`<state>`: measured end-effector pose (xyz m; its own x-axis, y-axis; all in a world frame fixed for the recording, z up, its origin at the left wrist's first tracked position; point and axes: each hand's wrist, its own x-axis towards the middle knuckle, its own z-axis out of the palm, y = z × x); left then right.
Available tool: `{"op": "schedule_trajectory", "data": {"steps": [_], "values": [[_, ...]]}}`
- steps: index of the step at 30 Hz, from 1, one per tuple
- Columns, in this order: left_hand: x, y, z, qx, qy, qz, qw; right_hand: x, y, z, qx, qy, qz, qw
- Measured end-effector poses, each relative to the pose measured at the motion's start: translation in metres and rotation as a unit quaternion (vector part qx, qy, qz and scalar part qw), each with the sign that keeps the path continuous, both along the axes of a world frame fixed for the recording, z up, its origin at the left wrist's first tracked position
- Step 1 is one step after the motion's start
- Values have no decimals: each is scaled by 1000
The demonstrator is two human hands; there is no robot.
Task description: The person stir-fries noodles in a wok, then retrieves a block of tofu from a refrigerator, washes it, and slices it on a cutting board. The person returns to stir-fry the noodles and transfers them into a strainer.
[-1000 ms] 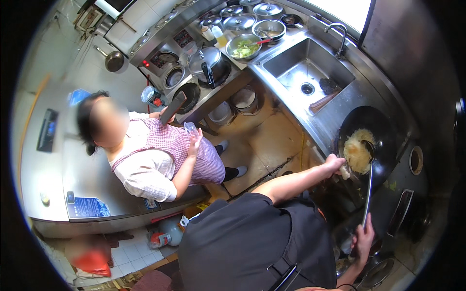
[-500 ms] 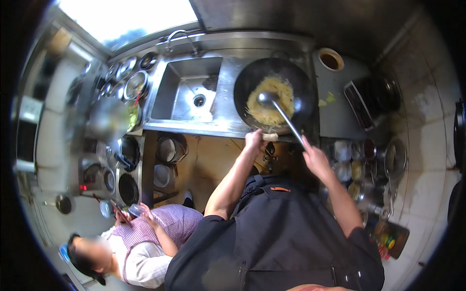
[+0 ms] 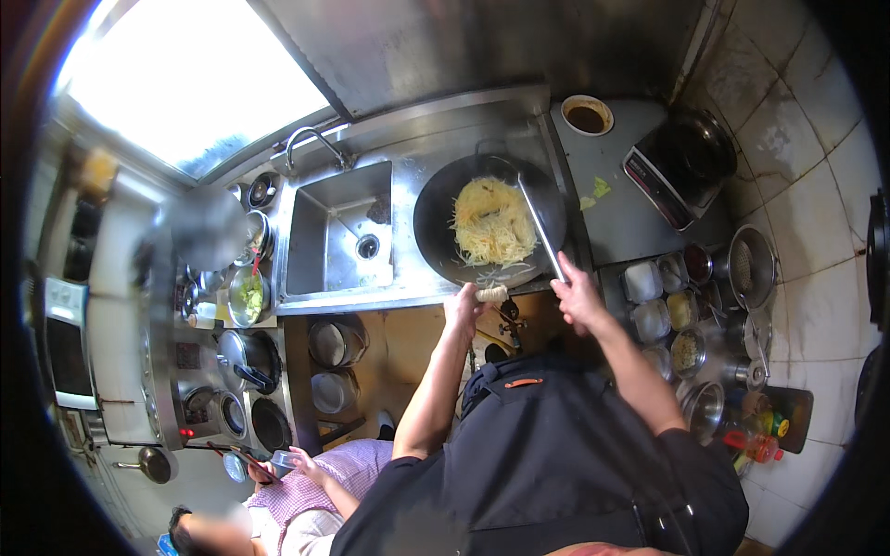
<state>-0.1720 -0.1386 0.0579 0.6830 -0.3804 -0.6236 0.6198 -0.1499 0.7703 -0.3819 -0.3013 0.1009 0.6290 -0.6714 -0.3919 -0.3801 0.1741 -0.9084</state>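
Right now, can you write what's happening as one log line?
left hand: holding pale handle at wok rim | right hand: gripping ladle | pale shreds: inside wok

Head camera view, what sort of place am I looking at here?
It looks like a kitchen, possibly a commercial one: a large black wok holds pale shredded food, a steel sink is set in to its left, and a metal pan hangs at far left.

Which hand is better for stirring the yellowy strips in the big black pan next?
Probably the right hand: it grips the long metal ladle, which reaches over the pan. The left hand seems busy holding the pale handle.
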Motion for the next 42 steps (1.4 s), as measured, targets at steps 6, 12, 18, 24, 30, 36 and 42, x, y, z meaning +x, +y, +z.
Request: {"op": "schedule_trajectory", "data": {"steps": [6, 12, 18, 24, 30, 36, 42], "values": [[-2, 2, 21, -36, 46, 31, 998, -4, -16, 0, -178, 106, 279, 938], [-4, 3, 19, -15, 37, 23, 999, -39, -57, 45, -561, 285, 231, 742], [-1, -1, 19, 5, 38, 20, 999, -57, -23, 97, 65, 71, 163, 982], [7, -3, -10, 22, 28, -6, 999, -86, -23, 124, -269, 145, 311, 900], [7, -7, -12, 71, -3, -48, 996, -28, -31, 58, -33, 113, 99, 988], [2, -2, 3, 6, 64, 12, 998, 19, -9, 1, -341, 28, 159, 926], [4, -2, -3, -10, 78, -11, 997, -26, -64, 44, -570, 324, 288, 698]]}}
